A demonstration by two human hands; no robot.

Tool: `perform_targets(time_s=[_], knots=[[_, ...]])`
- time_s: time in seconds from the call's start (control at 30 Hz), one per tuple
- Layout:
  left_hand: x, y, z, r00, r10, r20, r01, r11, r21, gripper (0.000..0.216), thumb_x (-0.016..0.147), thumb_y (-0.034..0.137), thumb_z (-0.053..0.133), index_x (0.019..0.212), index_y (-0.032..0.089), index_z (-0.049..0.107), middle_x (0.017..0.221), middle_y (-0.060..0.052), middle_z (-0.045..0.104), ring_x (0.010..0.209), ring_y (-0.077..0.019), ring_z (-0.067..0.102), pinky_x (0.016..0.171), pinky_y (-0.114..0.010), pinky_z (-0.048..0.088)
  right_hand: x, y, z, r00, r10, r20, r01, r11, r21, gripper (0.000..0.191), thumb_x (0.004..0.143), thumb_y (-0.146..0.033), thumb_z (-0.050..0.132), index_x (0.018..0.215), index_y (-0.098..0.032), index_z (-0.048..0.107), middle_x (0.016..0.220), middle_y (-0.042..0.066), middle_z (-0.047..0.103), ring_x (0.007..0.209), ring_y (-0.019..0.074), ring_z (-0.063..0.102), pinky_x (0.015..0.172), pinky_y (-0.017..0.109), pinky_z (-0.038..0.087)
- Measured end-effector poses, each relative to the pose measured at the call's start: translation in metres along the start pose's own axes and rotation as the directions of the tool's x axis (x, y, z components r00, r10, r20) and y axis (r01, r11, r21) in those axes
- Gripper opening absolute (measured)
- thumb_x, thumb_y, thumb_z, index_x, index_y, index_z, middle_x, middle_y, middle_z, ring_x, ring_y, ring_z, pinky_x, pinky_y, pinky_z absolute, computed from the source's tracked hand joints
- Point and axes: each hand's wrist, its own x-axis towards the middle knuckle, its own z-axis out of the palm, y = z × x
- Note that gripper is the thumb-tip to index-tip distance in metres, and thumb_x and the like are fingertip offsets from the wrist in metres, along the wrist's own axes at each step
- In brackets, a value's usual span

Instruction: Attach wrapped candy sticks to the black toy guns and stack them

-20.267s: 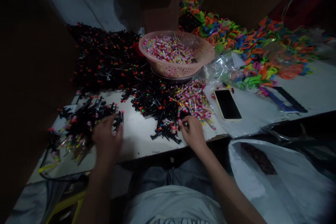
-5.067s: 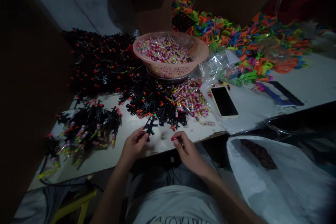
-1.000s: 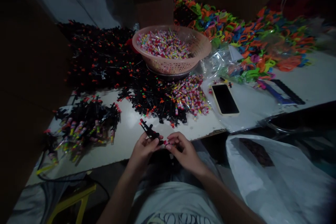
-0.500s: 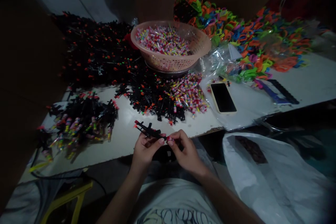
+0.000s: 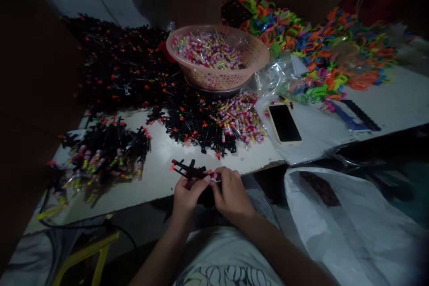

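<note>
My left hand (image 5: 187, 194) pinches a small black toy gun (image 5: 188, 170) with a red tip, held level at the near table edge. My right hand (image 5: 231, 192) is closed beside it, fingertips on a small pink candy roll (image 5: 214, 175) at the gun's rear end. Just beyond lie a heap of loose black toy guns (image 5: 197, 127) and a scatter of candy rolls (image 5: 239, 118). A pile of guns with candy attached (image 5: 103, 154) lies to the left.
A pink basket (image 5: 221, 81) full of candy rolls stands at the back, with a large black toy pile (image 5: 124, 67) to its left. Colourful plastic pieces (image 5: 318, 53) heap at the right. A phone (image 5: 284, 124) lies face up. A white plastic bag (image 5: 351, 228) sits at my right.
Both hands have drawn together at the table edge. The toy gun has tilted from slanted to nearly level, and my right hand has closed in over its rear end with the candy roll.
</note>
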Motion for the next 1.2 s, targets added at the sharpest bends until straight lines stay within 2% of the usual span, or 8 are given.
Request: perform_targets(time_s=[0.4, 0.57, 0.7, 0.77, 0.87, 1.0, 1.1, 1.2], knots=[[0.005, -0.015, 0.006, 0.998, -0.032, 0.056, 0.037, 0.995, -0.089, 0.032, 0.064, 0.031, 0.077, 0.091, 0.014, 0.07, 0.092, -0.008, 0.072, 0.087, -0.0184, 0.066, 0.083, -0.028, 0.049, 0.004, 0.011, 0.002, 0.998, -0.021, 0.059, 0.022, 0.999, -0.027, 0.011, 0.088, -0.02, 0.047, 0.084, -0.019, 0.057, 0.081, 0.006, 0.061, 0.078, 0.0198, 0.054, 0.073, 0.031, 0.041], [0.026, 0.018, -0.025, 0.994, 0.1, -0.051, -0.092, 0.985, 0.143, 0.044, 0.063, 0.042, 0.075, 0.097, 0.017, 0.061, 0.088, -0.006, 0.069, 0.072, -0.0184, 0.066, 0.069, -0.032, 0.053, 0.023, 0.036, -0.02, 1.0, -0.015, -0.014, 0.013, 0.992, -0.127, 0.035, 0.086, -0.039, 0.056, 0.116, -0.02, 0.054, 0.107, 0.01, 0.059, 0.1, 0.0251, 0.052, 0.084, 0.038, 0.039], [0.055, 0.072, -0.083, 0.824, 0.519, -0.228, -0.242, 0.686, 0.686, 0.046, 0.073, 0.047, 0.061, 0.107, 0.016, 0.06, 0.087, -0.005, 0.067, 0.071, -0.0192, 0.062, 0.07, -0.035, 0.052, 0.04, 0.072, -0.045, 0.957, 0.199, -0.209, -0.268, 0.884, -0.383, 0.034, 0.091, -0.037, 0.047, 0.121, -0.024, 0.055, 0.117, 0.013, 0.056, 0.103, 0.0298, 0.051, 0.082, 0.042, 0.038], [0.066, 0.098, -0.11, 0.685, 0.701, -0.198, -0.162, 0.412, 0.897, 0.043, 0.08, 0.043, 0.052, 0.112, 0.016, 0.06, 0.096, -0.007, 0.065, 0.089, -0.0246, 0.061, 0.082, -0.041, 0.05, 0.044, 0.084, -0.051, 0.959, 0.222, -0.174, -0.277, 0.855, -0.438, 0.035, 0.091, -0.035, 0.047, 0.123, -0.024, 0.056, 0.12, 0.013, 0.056, 0.105, 0.0304, 0.051, 0.082, 0.042, 0.037], [0.073, 0.124, -0.132, 0.622, 0.769, -0.146, 0.045, 0.15, 0.988, 0.048, 0.085, 0.041, 0.047, 0.123, 0.013, 0.055, 0.118, -0.014, 0.055, 0.114, -0.0336, 0.05, 0.098, -0.049, 0.04, 0.045, 0.091, -0.049, 0.973, 0.197, -0.124, -0.231, 0.867, -0.442, 0.035, 0.091, -0.03, 0.047, 0.124, -0.023, 0.055, 0.119, 0.012, 0.059, 0.106, 0.0289, 0.053, 0.084, 0.042, 0.036], [0.082, 0.116, -0.116, 0.607, 0.791, -0.078, 0.095, 0.026, 0.995, 0.054, 0.082, 0.041, 0.051, 0.128, 0.013, 0.051, 0.133, -0.019, 0.044, 0.122, -0.0382, 0.042, 0.1, -0.055, 0.036, 0.042, 0.091, -0.045, 0.964, 0.153, -0.216, -0.218, 0.922, -0.321, 0.032, 0.089, -0.021, 0.046, 0.119, -0.02, 0.056, 0.109, 0.011, 0.064, 0.099, 0.0262, 0.057, 0.084, 0.04, 0.037], [0.101, 0.087, -0.081, 0.668, 0.679, 0.304, -0.269, -0.161, 0.95, 0.047, 0.082, 0.026, 0.051, 0.128, 0.019, 0.052, 0.137, -0.015, 0.044, 0.124, -0.031, 0.043, 0.103, -0.048, 0.035, 0.039, 0.092, -0.044, 0.951, 0.105, -0.291, -0.147, 0.981, -0.125, 0.025, 0.088, -0.021, 0.045, 0.11, -0.016, 0.058, 0.099, 0.01, 0.066, 0.089, 0.0234, 0.059, 0.081, 0.038, 0.04], [0.126, 0.06, -0.044, 0.634, 0.494, 0.595, -0.554, -0.245, 0.795, 0.053, 0.082, 0.012, 0.044, 0.134, 0.021, 0.046, 0.148, -0.011, 0.034, 0.131, -0.0272, 0.036, 0.106, -0.046, 0.032, 0.037, 0.085, -0.043, 0.935, 0.087, -0.345, -0.075, 0.996, 0.048, 0.021, 0.088, -0.026, 0.049, 0.104, -0.017, 0.059, 0.088, 0.007, 0.066, 0.078, 0.0207, 0.059, 0.076, 0.036, 0.043]])
